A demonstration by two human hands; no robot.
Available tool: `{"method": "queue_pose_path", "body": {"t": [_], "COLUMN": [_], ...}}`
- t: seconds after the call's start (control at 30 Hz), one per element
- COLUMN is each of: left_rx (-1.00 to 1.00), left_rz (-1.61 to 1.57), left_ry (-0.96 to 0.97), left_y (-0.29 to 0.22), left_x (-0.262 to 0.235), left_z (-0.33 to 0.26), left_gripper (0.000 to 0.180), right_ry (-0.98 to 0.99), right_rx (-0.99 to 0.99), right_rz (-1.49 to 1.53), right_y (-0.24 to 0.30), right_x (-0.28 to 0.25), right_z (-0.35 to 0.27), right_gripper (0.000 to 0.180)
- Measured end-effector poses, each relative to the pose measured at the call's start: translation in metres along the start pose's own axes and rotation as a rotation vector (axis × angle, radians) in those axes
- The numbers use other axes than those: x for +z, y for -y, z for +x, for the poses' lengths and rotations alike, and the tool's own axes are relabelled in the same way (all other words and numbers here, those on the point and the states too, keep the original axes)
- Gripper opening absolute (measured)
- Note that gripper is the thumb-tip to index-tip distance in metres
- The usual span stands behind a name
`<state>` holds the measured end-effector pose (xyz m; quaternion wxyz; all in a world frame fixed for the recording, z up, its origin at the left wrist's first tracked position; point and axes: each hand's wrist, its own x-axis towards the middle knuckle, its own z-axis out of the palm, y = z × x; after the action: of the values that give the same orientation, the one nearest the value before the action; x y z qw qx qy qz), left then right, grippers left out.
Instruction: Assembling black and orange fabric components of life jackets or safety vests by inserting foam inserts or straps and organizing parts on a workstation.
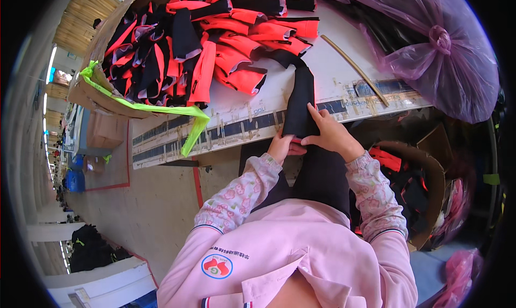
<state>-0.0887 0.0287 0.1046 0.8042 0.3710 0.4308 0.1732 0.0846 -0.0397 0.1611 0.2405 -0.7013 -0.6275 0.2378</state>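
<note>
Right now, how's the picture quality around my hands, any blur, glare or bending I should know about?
In the head view, both hands, left hand and right hand, look sharp on the black fabric piece; lighting is even daylight with soft shadows; the table edge bows from fisheye distortion; the purple plastic bag shows mild sheen; the rim falls to black.

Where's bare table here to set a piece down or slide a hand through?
Free: the table strip between the orange-and-black fabric pile and the thin stick, and the front edge left of the black piece. Crowded: the pile itself, the purple bag far right, and where the left hand and right hand grip the black piece.
</note>
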Motion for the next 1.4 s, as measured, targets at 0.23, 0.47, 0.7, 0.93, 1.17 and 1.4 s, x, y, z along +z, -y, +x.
{"method": "queue_pose_path", "body": {"t": [0.23, 0.47, 0.7, 0.93, 1.17, 1.4], "left_rx": [0.126, 0.04, -0.12, 0.005, 0.06, 0.09], "left_rz": [0.086, 0.04, -0.079, -0.053, -0.056, -0.149], "left_ry": [-0.135, -0.051, 0.093, -0.001, -0.051, -0.115], "left_y": [0.008, 0.009, 0.013, 0.016, 0.023, 0.037], "left_x": [0.016, 0.01, 0.013, 0.02, 0.018, 0.025], "left_z": [-0.001, -0.007, -0.007, 0.001, 0.006, 0.012], "left_gripper": [0.027, 0.035, 0.043, 0.041, 0.035, 0.03], "right_ry": [-0.038, -0.191, -0.219, -0.223, -0.191, -0.145], "right_rx": [0.054, -0.089, -0.026, -0.029, -0.033, -0.039], "right_rz": [-0.176, -0.178, -0.046, -0.099, -0.065, -0.167], "right_y": [0.004, 0.004, 0.002, 0.002, 0.005, 0.007], "right_x": [0.011, 0.022, 0.032, 0.033, 0.03, 0.03], "right_z": [0.004, -0.005, -0.002, 0.001, 0.0, 0.001], "right_gripper": [0.069, 0.058, 0.052, 0.046, 0.053, 0.054]}}
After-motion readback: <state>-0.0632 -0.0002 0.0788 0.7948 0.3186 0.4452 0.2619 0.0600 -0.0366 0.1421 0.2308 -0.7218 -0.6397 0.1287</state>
